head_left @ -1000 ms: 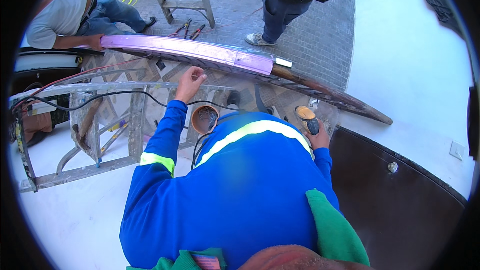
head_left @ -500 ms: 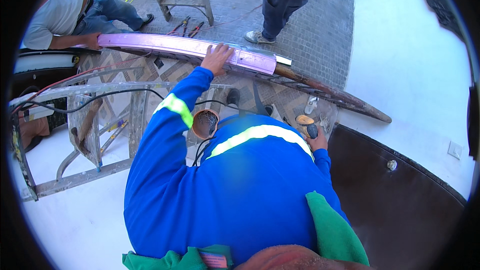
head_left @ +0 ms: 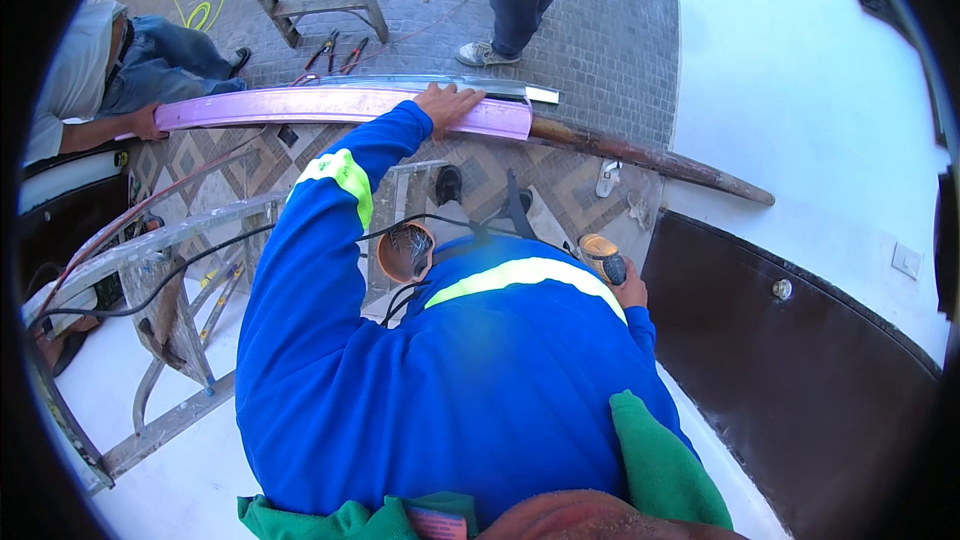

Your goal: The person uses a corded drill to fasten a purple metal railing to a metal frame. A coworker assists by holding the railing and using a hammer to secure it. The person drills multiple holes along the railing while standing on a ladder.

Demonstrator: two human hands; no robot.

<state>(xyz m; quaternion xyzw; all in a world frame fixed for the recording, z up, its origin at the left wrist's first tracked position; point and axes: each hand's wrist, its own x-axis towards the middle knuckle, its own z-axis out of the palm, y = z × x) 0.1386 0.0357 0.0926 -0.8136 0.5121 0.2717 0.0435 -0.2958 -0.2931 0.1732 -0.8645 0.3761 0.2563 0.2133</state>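
Note:
My left hand (head_left: 447, 108) lies across a long pink-filmed strip (head_left: 300, 107), near its right end, fingers over the far edge and thumb on the near side. A silvery metal length (head_left: 540, 95) shows just behind the strip. Under and beyond the strip's right end runs a brown wooden pole (head_left: 650, 165). Low at my right side, my right hand (head_left: 630, 288) is closed round a yellow and black power drill (head_left: 602, 256), its bit hidden. At my waist sits a round tan container (head_left: 407, 252) with loose metal fasteners in it.
A co-worker's hand (head_left: 148, 122) holds the strip's left end. Another person's legs (head_left: 520, 5) stand beyond it, beside a stepladder (head_left: 310, 0) and pliers (head_left: 353, 55). A paint-marked ladder (head_left: 160, 230) and black cable (head_left: 210, 262) lie left. At right is a brown panel (head_left: 790, 370).
My left hand has shifted slightly right along the strip. The strip's left end sits lower and further left in view, as the whole view has shifted. The drill stays in my right hand.

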